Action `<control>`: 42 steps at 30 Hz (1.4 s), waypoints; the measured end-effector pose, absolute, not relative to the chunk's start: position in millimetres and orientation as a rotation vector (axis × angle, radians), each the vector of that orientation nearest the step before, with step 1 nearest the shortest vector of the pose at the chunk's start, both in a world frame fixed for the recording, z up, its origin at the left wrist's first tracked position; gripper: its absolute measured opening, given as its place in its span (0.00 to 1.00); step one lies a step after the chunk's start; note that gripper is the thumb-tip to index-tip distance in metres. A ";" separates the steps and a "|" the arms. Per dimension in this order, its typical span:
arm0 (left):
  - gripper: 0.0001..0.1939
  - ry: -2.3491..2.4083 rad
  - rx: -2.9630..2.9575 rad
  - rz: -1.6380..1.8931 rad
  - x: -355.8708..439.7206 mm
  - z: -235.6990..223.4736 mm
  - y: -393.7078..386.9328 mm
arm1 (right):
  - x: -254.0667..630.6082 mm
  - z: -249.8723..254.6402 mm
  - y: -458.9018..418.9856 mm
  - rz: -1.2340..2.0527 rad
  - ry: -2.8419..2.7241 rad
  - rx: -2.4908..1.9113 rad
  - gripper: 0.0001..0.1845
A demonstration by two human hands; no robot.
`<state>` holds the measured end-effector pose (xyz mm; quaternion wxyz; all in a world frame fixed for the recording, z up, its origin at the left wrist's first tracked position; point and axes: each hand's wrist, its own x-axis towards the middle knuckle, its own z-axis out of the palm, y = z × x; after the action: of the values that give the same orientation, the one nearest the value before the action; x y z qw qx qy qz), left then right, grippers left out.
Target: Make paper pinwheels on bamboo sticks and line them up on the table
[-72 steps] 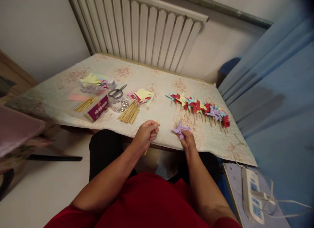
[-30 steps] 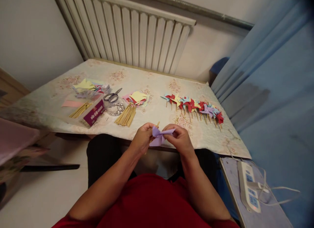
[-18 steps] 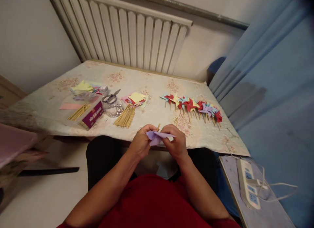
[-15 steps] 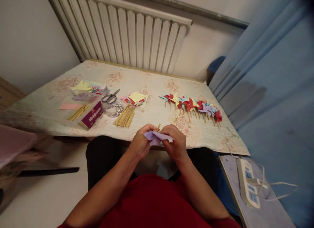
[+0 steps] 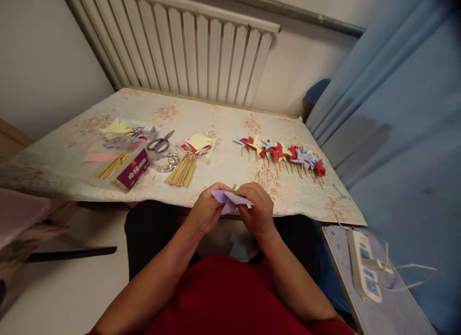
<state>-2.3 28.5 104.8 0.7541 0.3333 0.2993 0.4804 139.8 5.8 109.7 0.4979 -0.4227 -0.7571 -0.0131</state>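
Note:
A purple paper pinwheel (image 5: 229, 200) is between my two hands over the table's front edge. My left hand (image 5: 208, 209) is closed on its left side, and my right hand (image 5: 256, 209) pinches its right side. The tip of a wooden stick (image 5: 234, 186) pokes up between the hands; the rest of it is hidden by paper and fingers. Beyond the hands lie a bundle of wooden sticks (image 5: 182, 171) and a stack of coloured paper squares (image 5: 199, 143). Finished-looking pinwheels (image 5: 277, 152) in several colours lie in a row on the right.
A clear plastic box (image 5: 122, 169) with sticks stands at the left, beside scissors (image 5: 160, 142) and a round dish of small shiny pieces (image 5: 164, 161). More paper (image 5: 118, 127) lies behind the box. A power strip (image 5: 364, 266) with white cables rests on a side surface at right.
Both hands stay in nearly the same place on the purple pinwheel, whose blades have tilted slightly. The camera view has shifted a little.

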 end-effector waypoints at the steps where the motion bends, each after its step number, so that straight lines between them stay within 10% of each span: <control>1: 0.12 0.653 0.730 1.043 -2.3 104.5 28.6 | 140.0 109.7 5.8 -0.036 -1.834 -1.018 0.05; 42: 0.11 0.633 0.846 1.022 -3.1 95.9 30.9 | 140.4 109.9 5.9 -0.076 -1.833 -1.035 0.04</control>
<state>-3.1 30.9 95.9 0.7418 0.3860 0.2888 0.4663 140.4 5.9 109.9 0.4948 -0.4270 -0.7562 -0.0312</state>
